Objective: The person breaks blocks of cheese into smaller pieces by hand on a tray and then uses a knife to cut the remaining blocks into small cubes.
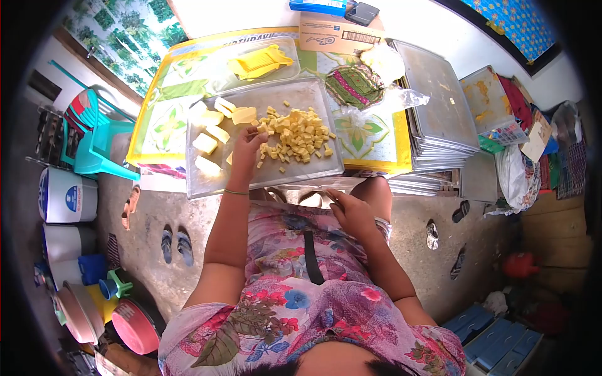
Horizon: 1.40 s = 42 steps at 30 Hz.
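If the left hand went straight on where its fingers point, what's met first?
Most likely the pile of pale yellow cubes on the tray, close by the left hand; whether they already touch is unclear.

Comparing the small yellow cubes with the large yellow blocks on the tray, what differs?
Size: the small cubes are much smaller than the large blocks. Arrangement: the small cubes are mostly heaped; the large blocks lie more separately. Place: the small cubes sit toward the right, the large blocks left. Both are yellowish and on one tray.
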{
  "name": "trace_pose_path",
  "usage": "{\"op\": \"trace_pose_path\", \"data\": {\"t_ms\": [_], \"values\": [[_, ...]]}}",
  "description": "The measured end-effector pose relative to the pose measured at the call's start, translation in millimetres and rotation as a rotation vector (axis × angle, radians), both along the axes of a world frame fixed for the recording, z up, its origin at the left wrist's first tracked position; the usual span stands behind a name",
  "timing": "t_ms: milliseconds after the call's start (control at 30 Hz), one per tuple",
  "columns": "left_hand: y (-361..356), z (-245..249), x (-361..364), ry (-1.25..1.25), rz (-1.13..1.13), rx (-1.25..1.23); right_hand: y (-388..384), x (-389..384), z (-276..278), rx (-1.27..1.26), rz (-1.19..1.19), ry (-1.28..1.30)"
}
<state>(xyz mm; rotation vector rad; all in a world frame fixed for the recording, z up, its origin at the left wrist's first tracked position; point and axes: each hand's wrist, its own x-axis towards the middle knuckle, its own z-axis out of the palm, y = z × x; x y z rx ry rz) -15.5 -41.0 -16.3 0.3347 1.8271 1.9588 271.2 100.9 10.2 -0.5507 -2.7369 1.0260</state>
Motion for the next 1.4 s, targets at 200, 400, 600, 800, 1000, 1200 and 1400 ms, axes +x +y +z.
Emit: {"op": "trace_pose_path", "data": {"t_ms": [200, 400, 600, 800, 1000, 1200, 1400], "values": [[-8, 12, -11, -0.385, -0.103, 0.290, 0, -3, 2, -0.031, -0.047, -0.024], [-9, 7, -13, -0.524, -0.109, 0.359, 0, -2, 1, -0.035, -0.049, 0.016], [-28, -1, 2, -0.356, -0.111, 0.156, 0, -2, 3, -0.071, -0.054, -0.025], [-59, -4, 34, 0.236, -0.202, -0.331, -7, -7, 0, -0.055, 0.018, 0.012], [-77, 9, 53, 0.642, -0.220, -0.653, -18, -13, 12, -0.036, 0.063, -0.062], [-89, 5, 55, 0.676, -0.239, -0.502, -23, -16, 9, -0.013, 0.102, -0.061], [-96, -6, 48, 0.376, -0.083, -0.373, -25, -23, 17, -0.002, 0.088, -0.104]]}}
